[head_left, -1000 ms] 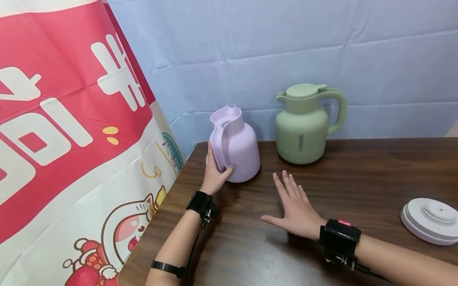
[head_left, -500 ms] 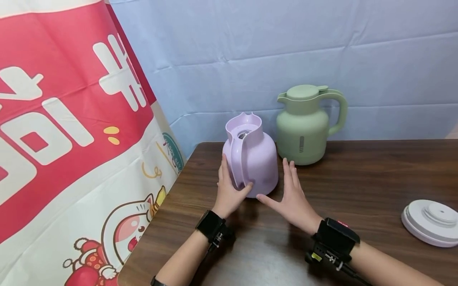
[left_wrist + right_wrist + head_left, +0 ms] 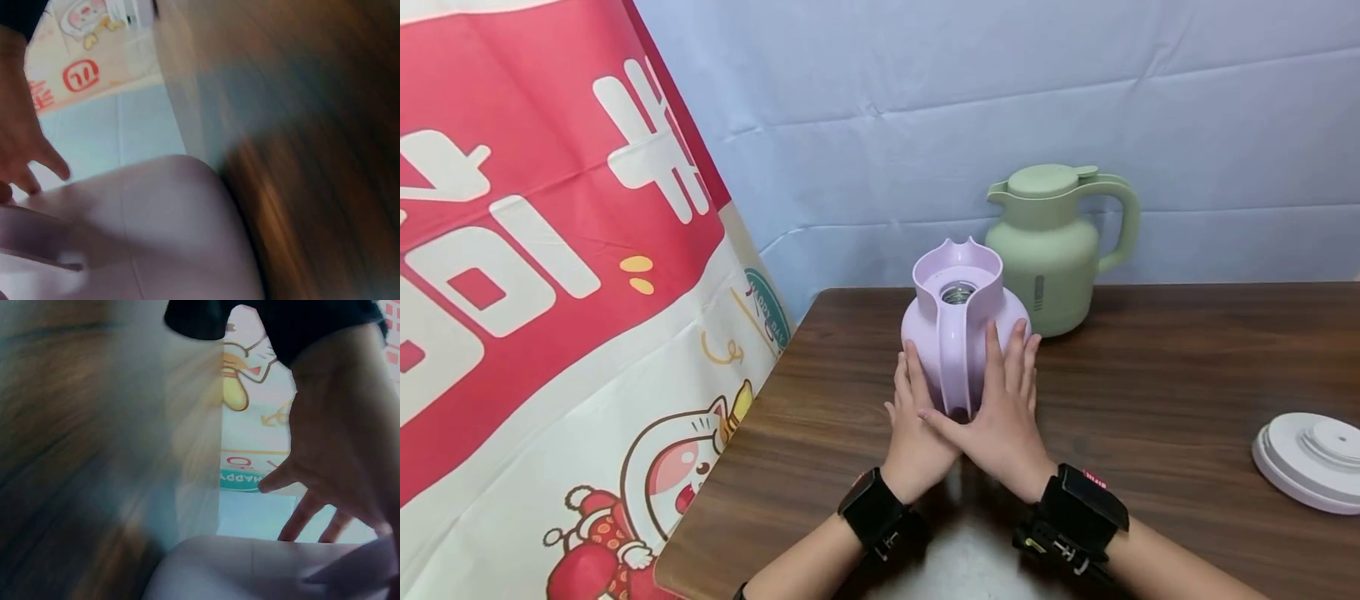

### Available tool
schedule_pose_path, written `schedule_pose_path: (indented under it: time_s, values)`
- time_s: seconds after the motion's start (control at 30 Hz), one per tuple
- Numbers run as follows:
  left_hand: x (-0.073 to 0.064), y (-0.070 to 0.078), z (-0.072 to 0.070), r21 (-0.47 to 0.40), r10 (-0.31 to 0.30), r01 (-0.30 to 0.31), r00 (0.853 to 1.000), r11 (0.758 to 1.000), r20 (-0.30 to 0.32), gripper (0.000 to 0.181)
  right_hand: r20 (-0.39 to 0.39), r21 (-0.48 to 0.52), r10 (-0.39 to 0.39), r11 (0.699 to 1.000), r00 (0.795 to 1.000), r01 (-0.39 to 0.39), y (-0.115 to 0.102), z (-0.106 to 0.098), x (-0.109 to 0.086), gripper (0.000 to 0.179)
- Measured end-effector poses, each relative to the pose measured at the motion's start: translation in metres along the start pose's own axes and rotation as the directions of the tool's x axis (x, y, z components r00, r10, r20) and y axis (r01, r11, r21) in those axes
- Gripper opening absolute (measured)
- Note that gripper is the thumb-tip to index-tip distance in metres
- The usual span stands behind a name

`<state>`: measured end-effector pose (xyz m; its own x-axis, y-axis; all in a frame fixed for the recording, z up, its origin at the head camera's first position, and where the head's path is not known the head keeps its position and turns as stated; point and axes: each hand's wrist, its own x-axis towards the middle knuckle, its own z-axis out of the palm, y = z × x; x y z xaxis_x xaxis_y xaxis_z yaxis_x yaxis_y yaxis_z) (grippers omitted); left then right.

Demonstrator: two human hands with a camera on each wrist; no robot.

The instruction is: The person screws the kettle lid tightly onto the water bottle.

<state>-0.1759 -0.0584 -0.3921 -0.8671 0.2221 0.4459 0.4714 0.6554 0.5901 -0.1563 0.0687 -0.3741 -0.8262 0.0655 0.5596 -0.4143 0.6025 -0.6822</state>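
Observation:
A lilac thermos jug stands on the table with its handle towards me. It has no lid on, and its mouth shows a shiny metal neck. My left hand rests with straight fingers against the jug's lower left side. On the other side, my right hand lays spread, straight fingers on the jug's body. The heels of both hands meet below the handle. Both wrist views are blurred; the lilac jug's body fills the bottom of the left one and fingers touch it.
A green thermos jug with its lid on stands right behind the lilac one. Far to the right lies a round white lid. A blue cloth hangs behind the wooden table; a printed banner hangs at the left.
The lilac jug has slid right and nearer, turning so its handle faces me. My right hand has moved left from the open table onto the jug's right side. My left hand has followed the jug.

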Motion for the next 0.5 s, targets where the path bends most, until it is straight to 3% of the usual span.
schedule_pose_path:
  time_s: [0.23,0.37,0.5]
  values:
    - [-0.011,0.009,0.000,-0.011,0.004,-0.003,0.998,1.000,0.070,0.127,-0.105,0.060,-0.071,0.995,0.992,0.077,0.012,-0.001,-0.002,0.101]
    - [-0.016,0.011,-0.002,-0.037,0.040,-0.037,0.996,0.999,0.075,0.123,-0.077,0.149,-0.043,0.987,0.996,0.054,0.015,-0.008,-0.003,0.101]
    - [-0.020,0.007,-0.002,-0.095,0.096,-0.092,0.994,0.991,0.045,0.105,-0.025,0.220,-0.007,0.975,1.000,0.012,0.015,-0.016,-0.006,0.102]
